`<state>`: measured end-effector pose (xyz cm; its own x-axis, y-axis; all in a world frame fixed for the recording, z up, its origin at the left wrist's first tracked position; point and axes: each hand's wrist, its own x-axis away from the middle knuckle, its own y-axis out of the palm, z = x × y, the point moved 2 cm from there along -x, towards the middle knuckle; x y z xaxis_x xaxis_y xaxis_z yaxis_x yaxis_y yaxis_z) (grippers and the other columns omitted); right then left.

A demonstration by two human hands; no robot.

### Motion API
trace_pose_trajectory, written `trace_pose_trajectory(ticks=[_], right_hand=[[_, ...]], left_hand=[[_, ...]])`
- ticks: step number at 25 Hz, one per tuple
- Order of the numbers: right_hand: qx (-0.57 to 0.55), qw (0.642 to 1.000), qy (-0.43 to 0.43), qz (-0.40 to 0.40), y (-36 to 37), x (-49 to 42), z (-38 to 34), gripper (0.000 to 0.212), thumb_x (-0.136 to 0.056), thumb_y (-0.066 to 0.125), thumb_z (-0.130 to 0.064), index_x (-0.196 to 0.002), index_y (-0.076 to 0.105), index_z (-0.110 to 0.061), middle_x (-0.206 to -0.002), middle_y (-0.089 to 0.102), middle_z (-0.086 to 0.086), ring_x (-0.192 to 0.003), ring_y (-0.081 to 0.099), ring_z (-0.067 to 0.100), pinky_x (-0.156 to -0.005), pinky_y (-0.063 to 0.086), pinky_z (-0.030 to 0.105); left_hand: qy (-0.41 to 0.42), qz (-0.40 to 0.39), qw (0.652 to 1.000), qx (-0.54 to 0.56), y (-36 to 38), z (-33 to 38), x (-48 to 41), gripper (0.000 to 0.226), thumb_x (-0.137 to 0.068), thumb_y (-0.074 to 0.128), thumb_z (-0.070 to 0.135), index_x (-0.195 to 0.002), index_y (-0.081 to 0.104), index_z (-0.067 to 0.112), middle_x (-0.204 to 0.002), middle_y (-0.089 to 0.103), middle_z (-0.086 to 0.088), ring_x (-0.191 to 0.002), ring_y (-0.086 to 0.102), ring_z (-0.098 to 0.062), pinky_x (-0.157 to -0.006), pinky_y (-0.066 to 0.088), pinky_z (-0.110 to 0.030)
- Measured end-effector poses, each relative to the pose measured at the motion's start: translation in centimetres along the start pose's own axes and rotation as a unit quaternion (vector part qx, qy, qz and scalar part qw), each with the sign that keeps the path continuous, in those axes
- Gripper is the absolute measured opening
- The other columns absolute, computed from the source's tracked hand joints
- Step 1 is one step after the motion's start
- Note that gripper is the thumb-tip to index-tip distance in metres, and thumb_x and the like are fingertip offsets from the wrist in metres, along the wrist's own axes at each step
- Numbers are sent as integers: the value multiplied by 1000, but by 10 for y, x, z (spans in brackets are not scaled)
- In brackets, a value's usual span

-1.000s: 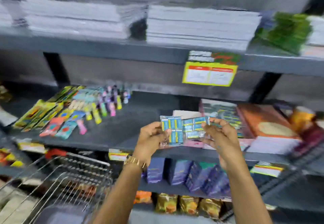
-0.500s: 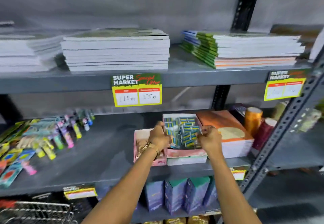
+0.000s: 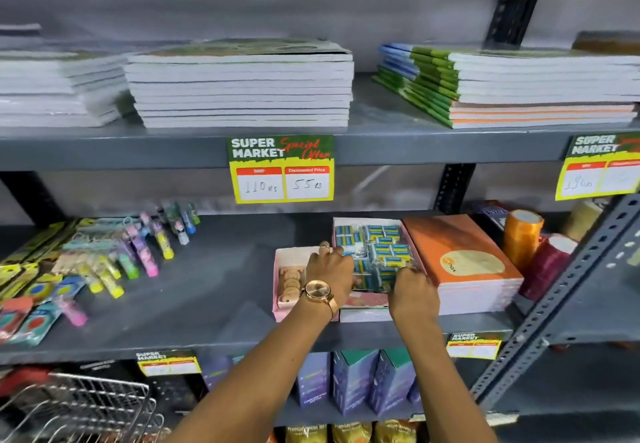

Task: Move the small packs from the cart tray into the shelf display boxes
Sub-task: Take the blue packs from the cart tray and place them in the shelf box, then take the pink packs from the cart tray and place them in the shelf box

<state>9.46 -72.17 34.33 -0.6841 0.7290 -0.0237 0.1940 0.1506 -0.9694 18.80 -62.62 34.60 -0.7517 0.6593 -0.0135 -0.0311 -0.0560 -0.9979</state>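
The small packs (image 3: pixel 379 255), blue and yellow in clear wrap, lay heaped in the right of two display boxes at the front edge of the middle shelf (image 3: pixel 225 290); they were too crowded to count. That display box (image 3: pixel 367 307) stood touching a pink box (image 3: pixel 281 283) on its left and a stack of orange notebooks (image 3: pixel 464 262) on its right, so no free room remained on either side of it. Left of the pink box a wide bare stretch of shelf ran toward scattered stationery packs (image 3: pixel 86 262) near the left end. The left hand (image 3: pixel 332 269), with a watch on its wrist, reached in over the box's left wall, fingers curled onto the near packs. The right hand (image 3: pixel 412 290) came over the front right corner, its fingertips pinching the wrapped edge of the packs. Both hands touched the heap; whether either actually gripped a pack could not be told. Three stacks of books lay on the shelf above. A wire cart (image 3: pixel 79 408) showed at lower left.
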Motion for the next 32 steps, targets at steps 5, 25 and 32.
trace_pose_trajectory(ticks=[5,25,32], right_hand=[[-1,998,-64,14,3,25,-22,34,-91,54,-14,-124,58,-5,-140,52,17,-140,34,32,-119,27,45],[162,645,-605,-438,295,400,-352,35,-94,49,-13,-127,52,-6,-133,56,16,-125,49,32,-101,45,40],[285,589,-645,-394,439,453,-388,46,-94,49,-22,-134,40,-3,-136,47,17,-126,45,32,-103,43,42]], left_hand=[[10,57,996,64,9,-22,30,43,-91,48,25,-133,50,18,-150,39,-9,-137,33,-33,-110,35,-47],[-711,-75,559,420,267,-332,531,41,-95,48,18,-130,45,-3,-134,55,-26,-119,55,-38,-92,45,-37],[-805,14,348,480,357,-356,566,49,-91,58,33,-122,56,-4,-122,61,-30,-113,59,-40,-90,49,-42]])
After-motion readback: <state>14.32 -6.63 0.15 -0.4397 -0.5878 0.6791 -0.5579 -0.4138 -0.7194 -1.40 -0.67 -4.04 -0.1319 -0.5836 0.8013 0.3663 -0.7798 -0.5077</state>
